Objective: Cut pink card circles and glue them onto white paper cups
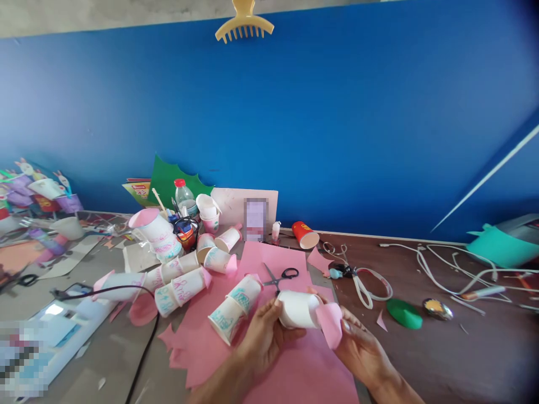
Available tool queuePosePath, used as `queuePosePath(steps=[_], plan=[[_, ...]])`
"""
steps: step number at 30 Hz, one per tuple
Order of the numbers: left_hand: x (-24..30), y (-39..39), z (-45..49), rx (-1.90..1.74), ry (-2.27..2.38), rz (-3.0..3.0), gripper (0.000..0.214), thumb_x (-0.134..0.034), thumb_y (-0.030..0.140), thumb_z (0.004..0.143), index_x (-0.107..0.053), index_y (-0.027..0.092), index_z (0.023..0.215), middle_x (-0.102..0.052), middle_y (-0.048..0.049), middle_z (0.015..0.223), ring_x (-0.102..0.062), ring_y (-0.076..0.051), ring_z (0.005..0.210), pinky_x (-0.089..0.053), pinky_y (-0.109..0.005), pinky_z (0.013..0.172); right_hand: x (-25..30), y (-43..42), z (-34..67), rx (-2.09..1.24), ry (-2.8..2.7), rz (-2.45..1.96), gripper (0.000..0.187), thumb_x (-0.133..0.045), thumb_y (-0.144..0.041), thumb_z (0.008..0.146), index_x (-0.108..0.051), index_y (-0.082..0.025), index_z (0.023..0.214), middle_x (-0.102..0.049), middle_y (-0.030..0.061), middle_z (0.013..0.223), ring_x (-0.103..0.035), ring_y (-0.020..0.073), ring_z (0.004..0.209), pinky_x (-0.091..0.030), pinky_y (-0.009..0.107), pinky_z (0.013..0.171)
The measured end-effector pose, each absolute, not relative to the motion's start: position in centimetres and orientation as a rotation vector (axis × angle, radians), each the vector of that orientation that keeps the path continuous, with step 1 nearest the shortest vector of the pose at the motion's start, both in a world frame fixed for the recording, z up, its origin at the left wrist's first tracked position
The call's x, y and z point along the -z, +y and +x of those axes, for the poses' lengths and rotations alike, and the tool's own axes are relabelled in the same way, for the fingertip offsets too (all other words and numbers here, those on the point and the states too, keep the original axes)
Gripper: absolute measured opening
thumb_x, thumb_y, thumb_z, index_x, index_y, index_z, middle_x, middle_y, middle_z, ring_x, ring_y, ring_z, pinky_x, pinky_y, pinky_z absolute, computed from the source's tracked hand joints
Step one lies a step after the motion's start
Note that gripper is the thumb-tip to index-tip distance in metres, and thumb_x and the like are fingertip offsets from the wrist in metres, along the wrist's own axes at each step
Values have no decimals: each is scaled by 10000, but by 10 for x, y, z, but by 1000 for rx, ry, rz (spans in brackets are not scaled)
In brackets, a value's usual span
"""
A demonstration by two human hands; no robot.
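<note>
My left hand point(266, 335) is closed around a white paper cup point(298, 308) that lies on its side in the air, one end toward the right. At that end, my right hand point(360, 347) pinches a curved piece of pink paper point(330, 326). The paper touches the cup; whether it is stuck on, I cannot tell. Below both hands lies a large pink sheet point(303, 367). Black-handled scissors point(280, 276) rest on it with blades apart, just behind the cup. Left of my left hand, a pair of joined printed paper cups point(236, 306) lies on the sheet.
More printed cups point(183, 289) with pink paper ends lie to the left, near a black cable point(158, 314). A red cup point(304, 234) lies by the blue wall point(337, 112). White cables point(446, 275), a green paper cone point(404, 313) and a tape dispenser-like shiny object point(437, 308) are at right.
</note>
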State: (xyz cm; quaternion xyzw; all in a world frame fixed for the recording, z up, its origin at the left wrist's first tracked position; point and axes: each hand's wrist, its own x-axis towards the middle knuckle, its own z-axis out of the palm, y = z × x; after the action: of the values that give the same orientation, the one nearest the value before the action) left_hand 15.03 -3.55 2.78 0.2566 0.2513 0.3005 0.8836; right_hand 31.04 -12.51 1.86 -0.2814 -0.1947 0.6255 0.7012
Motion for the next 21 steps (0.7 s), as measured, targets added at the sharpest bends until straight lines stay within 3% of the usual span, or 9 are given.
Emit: queuePosePath(steps=[4, 9, 11, 15, 21], plan=[[-28, -40, 150, -559, 475, 455, 292, -635, 319, 802, -602, 113, 1007, -610, -129, 1036, -611, -197, 868, -543, -311, 718, -17, -128, 311, -1437, -443, -605, 238, -778, -346, 629, -753, -261, 851, -625, 60, 1244, -436, 327, 1253, -275, 473, 1064], [-10, -46, 146, -682, 585, 767, 461, -612, 391, 807, -483, 275, 1235, -477, -98, 1296, -527, -258, 1083, -509, -394, 841, -21, -124, 310, -1483, -436, -624, 218, -773, -359, 636, -758, -239, 818, -623, 89, 1244, -428, 337, 1262, -273, 476, 1061], [-4, -49, 144, -771, 668, 1042, 497, -561, 412, 834, -440, 306, 1304, -396, -90, 1391, -413, -277, 1231, -443, -405, 957, -22, -123, 308, -1490, -428, -618, 231, -774, -358, 638, -758, -235, 833, -626, 96, 1239, -443, 339, 1251, -275, 476, 1060], [-4, -50, 136, -831, 629, 1605, 387, -454, 353, 888, -525, 288, 1263, -355, -101, 1422, -285, -283, 1337, -287, -443, 1088, -21, -123, 307, -1498, -392, -582, 359, -774, -356, 642, -732, -240, 979, -632, 97, 1230, -456, 330, 1242, -280, 475, 1062], [-1, -47, 127, -834, 685, 1926, 664, -673, 290, 731, -439, 251, 1351, -276, -136, 1479, -217, -392, 1355, -228, -522, 1087, -19, -123, 306, -1495, -347, -573, 447, -761, -352, 668, -683, -226, 1090, -647, 104, 1207, -478, 324, 1219, -297, 476, 1050]])
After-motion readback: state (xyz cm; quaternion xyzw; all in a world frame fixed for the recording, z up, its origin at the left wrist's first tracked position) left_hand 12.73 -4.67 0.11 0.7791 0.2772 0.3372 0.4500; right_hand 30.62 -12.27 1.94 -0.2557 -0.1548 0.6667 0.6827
